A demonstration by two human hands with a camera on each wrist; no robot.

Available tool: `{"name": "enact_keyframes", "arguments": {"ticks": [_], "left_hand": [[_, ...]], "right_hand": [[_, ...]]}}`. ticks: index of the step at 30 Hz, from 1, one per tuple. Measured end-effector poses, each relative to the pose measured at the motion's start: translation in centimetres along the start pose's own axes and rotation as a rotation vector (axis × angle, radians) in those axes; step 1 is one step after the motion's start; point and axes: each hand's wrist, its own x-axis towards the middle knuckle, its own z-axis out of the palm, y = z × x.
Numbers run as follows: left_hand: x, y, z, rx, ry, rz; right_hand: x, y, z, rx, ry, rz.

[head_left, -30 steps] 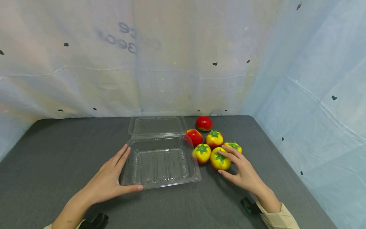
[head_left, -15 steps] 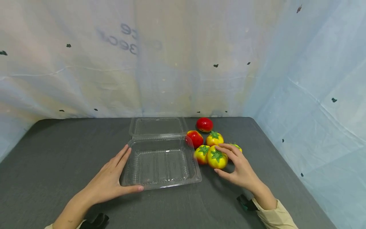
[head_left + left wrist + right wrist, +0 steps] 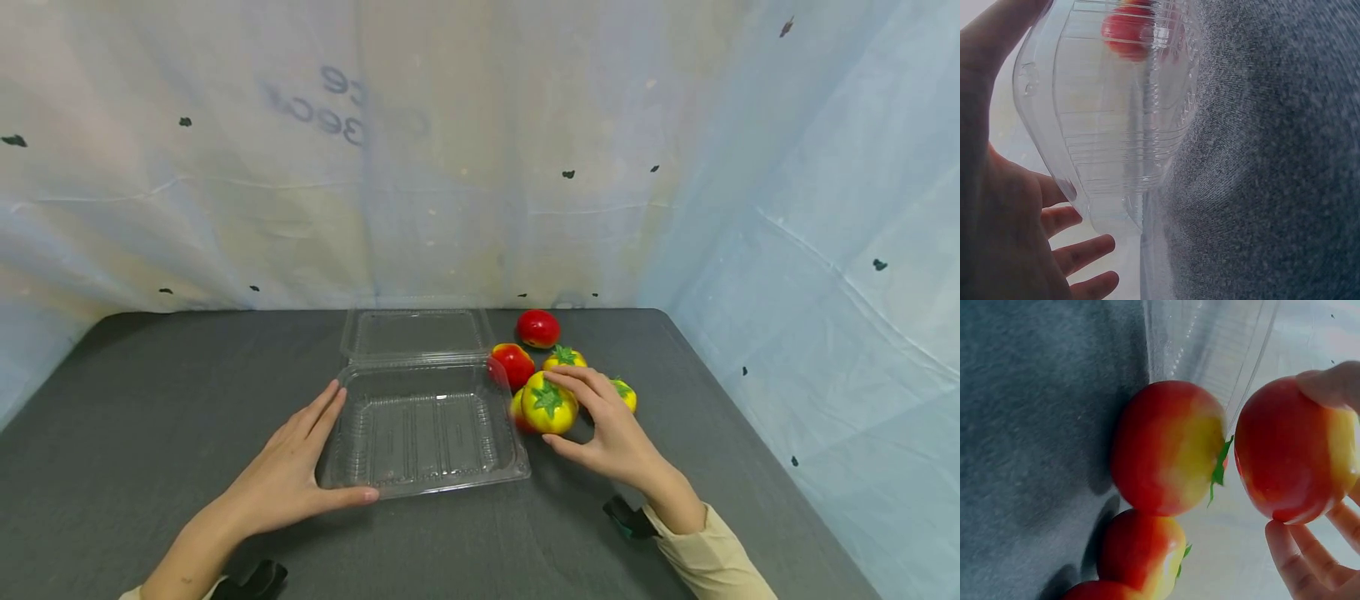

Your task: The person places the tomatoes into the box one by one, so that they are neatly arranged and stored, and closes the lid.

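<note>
The tomato (image 3: 549, 403) my right hand (image 3: 611, 429) grips has come up off the table (image 3: 187, 392) and closer to the open plastic box (image 3: 420, 437), higher than another tomato (image 3: 1169, 450); my left hand (image 3: 288, 467), spread wide, touches the box.

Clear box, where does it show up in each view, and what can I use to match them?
Head: the box lies open, slightly left of centre in the lower half.
Left wrist: the box runs down from the top edge, left of centre.
Right wrist: part of the box shows at upper middle, partly hidden by tomatoes.
Shared landmark: the grey table.
</note>
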Motion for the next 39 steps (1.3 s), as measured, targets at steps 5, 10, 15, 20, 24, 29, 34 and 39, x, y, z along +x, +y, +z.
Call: {"name": "enact_keyframes", "arguments": {"ticks": [5, 10, 15, 20, 24, 29, 34, 39], "left_hand": [[0.0, 0.0, 0.0, -0.002, 0.0, 0.0], [0.0, 0.0, 0.0, 0.003, -0.001, 0.001], [0.0, 0.0, 0.0, 0.012, -0.004, -0.004], [0.0, 0.0, 0.1, 0.017, -0.004, -0.007], [0.1, -0.1, 0.1, 0.018, -0.001, -0.003], [0.1, 0.0, 0.1, 0.014, -0.001, -0.001], [0.1, 0.1, 0.1, 0.012, 0.0, 0.003], [0.2, 0.1, 0.2, 0.0, 0.01, 0.019]], "right_hand": [[0.6, -0.3, 0.3, 0.001, -0.007, -0.018], [1.5, -0.6, 0.7, 0.012, -0.008, -0.05], [2.3, -1.0, 1.0, 0.028, -0.006, -0.092], [3.0, -1.3, 1.4, 0.044, -0.024, -0.103], [3.5, -1.6, 1.5, 0.059, -0.039, -0.1], [4.3, -2.1, 1.6, 0.066, -0.065, -0.119], [5.1, -2.4, 1.6, 0.085, -0.1, -0.151], [5.9, -2.5, 1.8, 0.107, -0.121, -0.162]]}}
